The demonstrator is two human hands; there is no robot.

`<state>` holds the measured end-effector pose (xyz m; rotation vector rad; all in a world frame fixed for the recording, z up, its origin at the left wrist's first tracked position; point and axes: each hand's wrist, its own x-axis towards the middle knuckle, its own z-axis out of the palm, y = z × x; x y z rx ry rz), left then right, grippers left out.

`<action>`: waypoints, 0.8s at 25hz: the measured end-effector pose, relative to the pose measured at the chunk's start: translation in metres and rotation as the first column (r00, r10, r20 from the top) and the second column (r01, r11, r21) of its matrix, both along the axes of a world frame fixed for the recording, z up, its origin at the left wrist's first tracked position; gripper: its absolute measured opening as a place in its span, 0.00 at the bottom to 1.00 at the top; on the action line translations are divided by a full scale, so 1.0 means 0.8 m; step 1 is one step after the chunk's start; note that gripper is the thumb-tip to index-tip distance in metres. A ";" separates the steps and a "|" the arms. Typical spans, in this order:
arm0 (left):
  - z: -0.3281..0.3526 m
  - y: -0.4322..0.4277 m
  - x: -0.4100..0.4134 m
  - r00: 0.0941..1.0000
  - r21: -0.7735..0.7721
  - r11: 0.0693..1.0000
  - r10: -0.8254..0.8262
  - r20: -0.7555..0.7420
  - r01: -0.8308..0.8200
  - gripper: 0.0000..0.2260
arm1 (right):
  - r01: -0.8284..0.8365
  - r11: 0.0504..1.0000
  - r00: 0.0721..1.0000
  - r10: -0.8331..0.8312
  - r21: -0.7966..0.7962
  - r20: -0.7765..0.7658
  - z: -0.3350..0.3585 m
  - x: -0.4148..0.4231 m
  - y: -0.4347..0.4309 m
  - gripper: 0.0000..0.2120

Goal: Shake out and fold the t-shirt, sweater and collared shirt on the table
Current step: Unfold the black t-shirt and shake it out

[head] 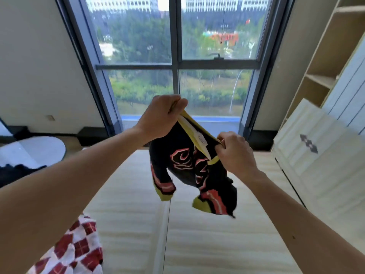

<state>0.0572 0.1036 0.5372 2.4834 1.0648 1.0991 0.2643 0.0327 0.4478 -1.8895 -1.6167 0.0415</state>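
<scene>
A black sweater (187,169) with red-pink patterns and yellow trim hangs in the air above the light wooden table (207,244). My left hand (160,115) grips its yellow neckline high up. My right hand (235,153) pinches the same yellow edge lower and to the right. Both sleeves dangle down with yellow cuffs. A red-and-white checked garment (77,248) lies on the table's near left, partly hidden by my left forearm. A dark garment (17,171) lies at the far left edge.
A large window (177,62) fills the wall ahead. White panels (316,145) lean against open wooden shelving (324,62) at the right. A round white surface (39,149) stands at the left beyond the table.
</scene>
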 end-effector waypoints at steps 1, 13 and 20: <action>0.037 -0.012 -0.001 1.000 0.055 0.998 -0.009 -0.007 0.009 0.21 | 0.056 0.998 0.996 -0.056 -0.001 0.069 0.025 0.003 -0.003 0.03; 0.247 -0.061 -0.107 0.966 0.218 0.963 0.198 -0.165 -0.160 0.17 | -0.012 1.000 0.932 0.009 -0.007 -0.364 0.291 0.045 -0.017 0.05; 0.273 -0.080 -0.150 0.984 0.023 0.989 0.147 -0.097 -0.146 0.09 | -0.078 0.995 0.905 0.097 0.063 -0.415 0.356 0.019 -0.031 0.08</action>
